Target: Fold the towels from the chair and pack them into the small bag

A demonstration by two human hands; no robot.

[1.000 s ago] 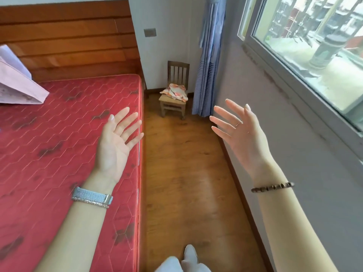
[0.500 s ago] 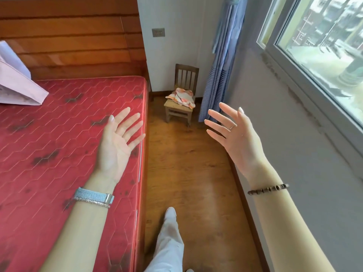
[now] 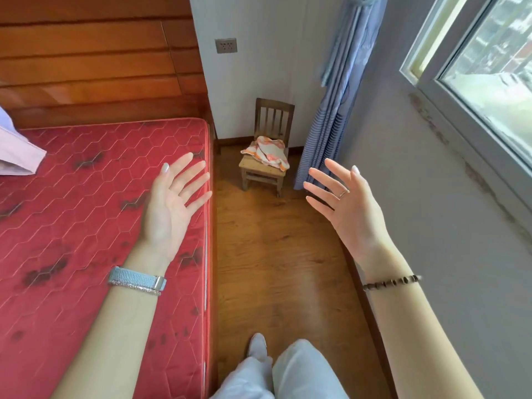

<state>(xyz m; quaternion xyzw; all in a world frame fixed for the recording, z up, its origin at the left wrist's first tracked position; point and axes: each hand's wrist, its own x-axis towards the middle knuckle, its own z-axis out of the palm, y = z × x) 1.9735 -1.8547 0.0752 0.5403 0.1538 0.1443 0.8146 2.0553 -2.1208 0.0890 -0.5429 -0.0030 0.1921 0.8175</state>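
Head view brings the chair (image 3: pixel 260 170) nearer, left hand (image 3: pixel 169 211) and right hand (image 3: pixel 354 214) still spread, grip empty; towels (image 3: pixel 269 152) lie crumpled, orange-white, on it.

Both hands are raised, palms facing each other, fingers spread: left hand (image 3: pixel 172 203) over the red bed (image 3: pixel 72 226), right hand (image 3: pixel 349 208) above the wooden floor (image 3: pixel 273 254). Crumpled towels (image 3: pixel 266 152) (orange-and-white) lie on the small chair (image 3: pixel 266 165) by the curtain (image 3: pixel 334 110).
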